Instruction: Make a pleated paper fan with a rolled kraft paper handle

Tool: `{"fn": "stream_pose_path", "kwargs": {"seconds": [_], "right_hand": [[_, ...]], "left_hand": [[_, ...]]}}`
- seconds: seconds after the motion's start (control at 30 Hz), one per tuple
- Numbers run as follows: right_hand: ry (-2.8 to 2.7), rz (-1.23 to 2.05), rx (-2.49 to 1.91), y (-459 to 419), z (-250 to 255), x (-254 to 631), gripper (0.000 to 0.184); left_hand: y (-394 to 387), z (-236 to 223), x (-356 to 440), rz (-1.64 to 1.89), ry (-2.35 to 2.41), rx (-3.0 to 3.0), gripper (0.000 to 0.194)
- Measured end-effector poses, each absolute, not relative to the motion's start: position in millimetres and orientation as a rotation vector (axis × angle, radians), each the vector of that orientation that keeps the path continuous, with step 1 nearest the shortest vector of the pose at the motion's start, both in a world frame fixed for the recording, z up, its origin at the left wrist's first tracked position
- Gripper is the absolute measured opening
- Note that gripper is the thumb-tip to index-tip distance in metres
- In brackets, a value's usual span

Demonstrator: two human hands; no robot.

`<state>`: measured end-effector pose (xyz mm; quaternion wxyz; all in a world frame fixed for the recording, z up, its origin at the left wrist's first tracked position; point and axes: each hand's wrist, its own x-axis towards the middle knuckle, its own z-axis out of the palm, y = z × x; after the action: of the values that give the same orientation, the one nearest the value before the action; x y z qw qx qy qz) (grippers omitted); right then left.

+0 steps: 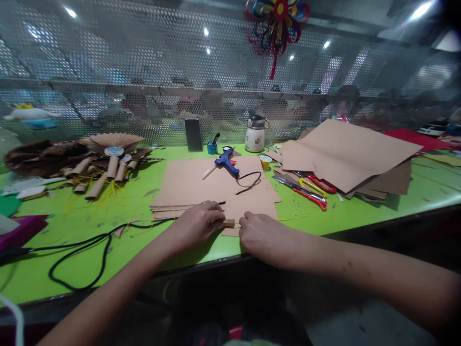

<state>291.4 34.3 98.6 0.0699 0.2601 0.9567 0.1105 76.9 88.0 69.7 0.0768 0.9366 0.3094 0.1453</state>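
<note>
My left hand is at the front of the table with its fingers pinched on the near end of a small brown strip. To the right of it, my right hand is closed, knuckles up. A thin pale line runs from the strip to its fingertips, and whatever they grip is hidden. Under both hands lies a small sheet of brown paper, overlapping a stack of larger brown sheets. On that stack rests a blue hot glue gun, its nozzle side turned away and a glue stick poking out.
Right of the sheets lie a red utility knife and red-handled scissors, beside a pile of brown paper. A bottle and a phone stand behind. Paper-roll figures and a black cable occupy the left.
</note>
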Motion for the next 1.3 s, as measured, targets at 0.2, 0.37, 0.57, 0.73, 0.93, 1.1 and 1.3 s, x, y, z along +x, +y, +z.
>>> {"fn": "stream_pose_path", "kwargs": {"seconds": [0.2, 0.37, 0.57, 0.73, 0.93, 1.1, 1.3], "right_hand": [[2.865, 0.346, 0.876, 29.1, 94.4, 288.1, 0.007], [2.906, 0.375, 0.998, 17.2, 82.0, 297.2, 0.008], [3.024, 0.305, 1.096, -5.0, 74.6, 312.4, 0.012], [3.119, 0.279, 1.168, -10.1, 65.1, 318.8, 0.018], [3.356, 0.012, 1.142, -3.9, 54.2, 324.1, 0.024], [3.513, -0.368, 1.151, 1.8, 51.9, 329.7, 0.022], [3.400, -0.526, 1.372, 5.4, 58.9, 329.5, 0.018]], "left_hand": [[77.3, 78.3, 82.2, 0.456, 1.060, 2.700, 0.025], [70.5, 79.2, 79.4, 0.495, 1.035, 2.705, 0.021], [54.3, 71.4, 77.4, 0.467, 1.036, 2.747, 0.024], [36.0, 68.0, 82.4, 0.477, 1.139, 2.734, 0.028], [30.6, 61.7, 81.4, 0.489, 1.138, 2.741, 0.025], [31.0, 58.7, 80.9, 0.542, 1.136, 2.726, 0.025], [29.1, 61.0, 83.9, 0.531, 1.124, 2.752, 0.027]]}}
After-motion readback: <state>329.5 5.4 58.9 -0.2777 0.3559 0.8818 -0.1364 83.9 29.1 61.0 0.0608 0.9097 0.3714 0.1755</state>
